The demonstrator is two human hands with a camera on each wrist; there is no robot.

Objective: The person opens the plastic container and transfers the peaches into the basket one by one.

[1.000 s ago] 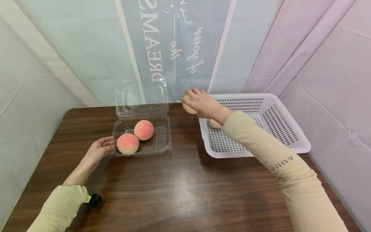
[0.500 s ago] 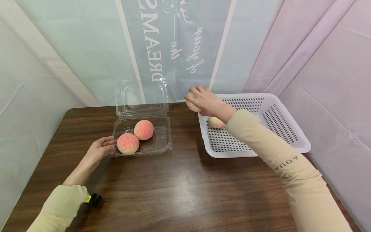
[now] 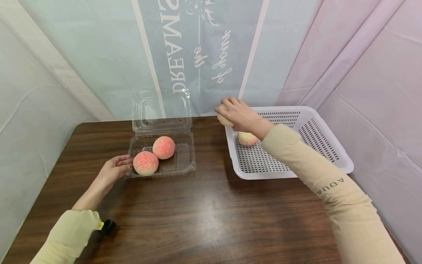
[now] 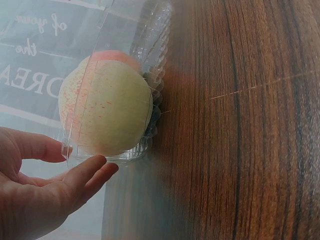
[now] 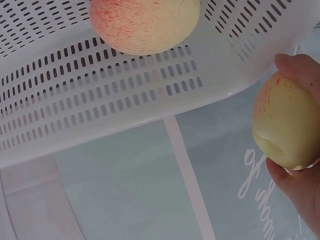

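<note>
My right hand [image 3: 241, 115] grips a pale yellow peach [image 3: 225, 116] with a pink blush, held up at the back left corner of the white basket [image 3: 234, 161]. Its thumb and fingers curl round the fruit in the right wrist view. Another peach [image 3: 247, 139] lies in the basket, partly hidden by my right wrist. To the left, an opened clear plastic clamshell box [image 3: 184, 161] holds two pink-topped peaches, a front peach [image 3: 145, 163] and a rear peach [image 3: 163, 147]. My left hand [image 4: 47, 185] pinches the box's rim at its left side, close by the front peach.
The box's lid [image 3: 161, 110] stands raised against the printed backdrop cloth [image 3: 211, 84] behind the table. Pale cloth walls flank the brown wooden table [image 3: 184, 220]. A black strap end [image 3: 107, 227] sticks out at my left cuff.
My right hand has moved a little to the right with its peach, nearer the basket's corner, and more of the peach in the basket shows. The left hand stays where it was.
</note>
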